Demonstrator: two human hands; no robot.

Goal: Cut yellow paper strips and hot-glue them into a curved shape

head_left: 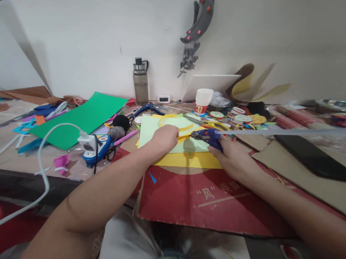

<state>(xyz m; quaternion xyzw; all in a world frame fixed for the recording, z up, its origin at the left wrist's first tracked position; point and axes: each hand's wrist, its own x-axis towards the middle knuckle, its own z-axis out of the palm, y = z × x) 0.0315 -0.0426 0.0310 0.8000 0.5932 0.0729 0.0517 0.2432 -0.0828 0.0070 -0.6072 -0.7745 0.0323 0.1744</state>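
Note:
My left hand is closed on a yellow strip above a pale green sheet. Part of the strip curls up behind my fingers. In my right hand is a blue hot glue gun, its nozzle pointing left and close to the strip. A long translucent glue stick extends from the gun's back toward the right edge. Beneath the green sheet lies a yellow sheet, on a red cardboard piece.
Yellow-handled scissors lie just behind the glue gun. Paper cups and a water bottle stand near the wall. At left are a green sheet and a blue power strip with a white cable; a black phone lies right.

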